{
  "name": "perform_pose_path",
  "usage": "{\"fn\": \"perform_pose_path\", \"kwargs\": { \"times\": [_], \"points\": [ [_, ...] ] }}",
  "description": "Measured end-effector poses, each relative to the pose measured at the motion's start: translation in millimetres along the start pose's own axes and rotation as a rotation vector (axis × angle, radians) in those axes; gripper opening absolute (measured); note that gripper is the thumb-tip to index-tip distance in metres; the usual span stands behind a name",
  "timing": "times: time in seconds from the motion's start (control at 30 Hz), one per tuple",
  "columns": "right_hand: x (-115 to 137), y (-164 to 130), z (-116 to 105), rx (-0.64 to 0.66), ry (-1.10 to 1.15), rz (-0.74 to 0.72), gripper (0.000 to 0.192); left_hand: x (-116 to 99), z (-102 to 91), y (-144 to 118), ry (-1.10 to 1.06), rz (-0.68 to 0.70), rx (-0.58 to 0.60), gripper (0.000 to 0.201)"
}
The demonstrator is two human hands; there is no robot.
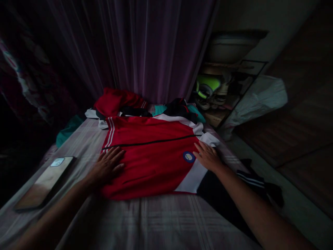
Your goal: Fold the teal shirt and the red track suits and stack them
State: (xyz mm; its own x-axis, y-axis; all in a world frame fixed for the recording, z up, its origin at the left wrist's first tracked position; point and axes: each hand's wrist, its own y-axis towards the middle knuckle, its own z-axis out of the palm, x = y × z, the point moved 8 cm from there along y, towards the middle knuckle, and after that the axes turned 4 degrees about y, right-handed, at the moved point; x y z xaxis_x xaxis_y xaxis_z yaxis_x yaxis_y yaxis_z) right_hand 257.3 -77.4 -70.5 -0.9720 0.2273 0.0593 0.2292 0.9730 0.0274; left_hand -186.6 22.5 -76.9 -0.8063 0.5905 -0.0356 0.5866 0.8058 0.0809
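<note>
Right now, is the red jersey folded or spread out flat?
Folded, at least partly: the red jersey forms a compact block on the bed, pressed flat by the left hand and right hand.

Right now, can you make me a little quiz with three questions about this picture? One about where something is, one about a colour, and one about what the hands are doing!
1. Where is the phone?
A. On top of the red jacket
B. On the bed, left of the left hand
C. On the shelf by the shoes

2. What colour is most of the jacket under the hands?
A. Red
B. Yellow
C. Purple

3. How do the hands lie on the jacket?
A. Both in fists
B. Both flat, palms down
C. One lifting a sleeve high

Answers:
1. B: the phone lies on the checked bedsheet, apart from the left hand.
2. A: the jacket is red, with white panels and a round badge.
3. B: the left hand and right hand both rest spread on the cloth.
</note>
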Motion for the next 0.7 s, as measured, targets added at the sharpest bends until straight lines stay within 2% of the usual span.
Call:
{"fn": "perform_pose_path", "kwargs": {
  "times": [0.1, 0.17, 0.2, 0.3, 0.4, 0.47, 0.57, 0.7],
  "points": [
    [16.4, -6.1, -17.3, -0.049, 0.049, -0.008, 0.059, 3.2, -16.0, 1.0, -0.104, -0.062, -0.032, 0.061],
    [41.1, -18.2, -29.6, -0.088, 0.173, -0.120, 0.058, 9.9, -27.7, -10.0, -0.214, -0.121, -0.117, 0.063],
    [54.8, -27.1, -32.0, -0.075, 0.264, -0.202, 0.053, 15.0, -31.6, -19.8, -0.273, -0.163, -0.159, 0.064],
    [84.3, -59.5, -26.0, 0.072, 0.539, -0.408, 0.033, 35.2, -34.3, -60.8, -0.398, -0.351, -0.243, 0.067],
    [78.3, -82.8, -20.2, 0.105, 0.706, -0.398, 0.028, 46.3, -33.1, -99.5, -0.394, -0.481, -0.261, 0.065],
    [64.4, -93.6, -18.6, 0.076, 0.748, -0.344, 0.028, 43.4, -34.0, -113.2, -0.363, -0.458, -0.258, 0.062],
    [53.3, -110.1, -13.3, 0.085, 0.691, -0.341, 0.026, 35.7, -35.6, -121.5, -0.365, -0.404, -0.281, 0.062],
    [52.4, -123.5, -7.7, 0.015, 0.590, -0.375, 0.023, 34.3, -32.4, -126.5, -0.558, -0.475, -0.323, 0.064]
  ]
}}
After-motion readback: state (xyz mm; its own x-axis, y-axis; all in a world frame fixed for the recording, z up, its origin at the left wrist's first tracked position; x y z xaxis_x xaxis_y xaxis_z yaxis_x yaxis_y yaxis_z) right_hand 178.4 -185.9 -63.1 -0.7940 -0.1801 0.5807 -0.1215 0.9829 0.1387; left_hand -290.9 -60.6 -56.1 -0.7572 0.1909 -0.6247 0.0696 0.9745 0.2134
